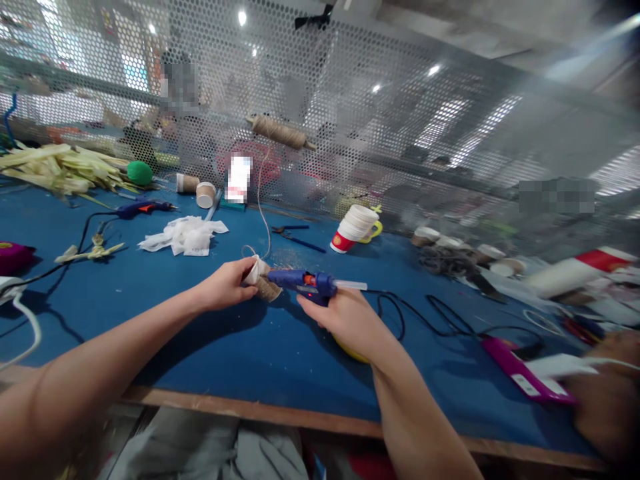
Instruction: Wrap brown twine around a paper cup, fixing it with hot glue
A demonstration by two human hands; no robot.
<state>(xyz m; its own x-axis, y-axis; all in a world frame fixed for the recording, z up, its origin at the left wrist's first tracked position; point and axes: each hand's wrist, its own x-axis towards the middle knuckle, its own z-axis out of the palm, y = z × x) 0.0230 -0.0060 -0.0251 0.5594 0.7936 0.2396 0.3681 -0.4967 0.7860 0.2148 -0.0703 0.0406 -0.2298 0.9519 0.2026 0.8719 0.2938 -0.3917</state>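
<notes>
In the head view, your left hand [229, 284] grips a small white cup wrapped in brown twine [269, 287]. Your right hand [350, 319] is wrapped around a blue plastic glue gun [295, 279], nozzle at that cup; contact is unclear. Beyond the cup sits a brown twine spool [280, 132]; right of it, stacked white paper cups [356, 225].

The surface [300, 387] is blue, with a brown front edge [210, 403]. Along its far left lies a heap of pale husks [55, 170], a green rounded object [139, 173] beside it. Nearer are a blue glue gun [134, 209] and a crumpled white cloth [185, 235]. Dark pliers [300, 239] lie near the middle, left of a stack of white cups [355, 225]. Farther right, a black cable [456, 323] trails across, and a purple box [525, 373] rests near the front.
</notes>
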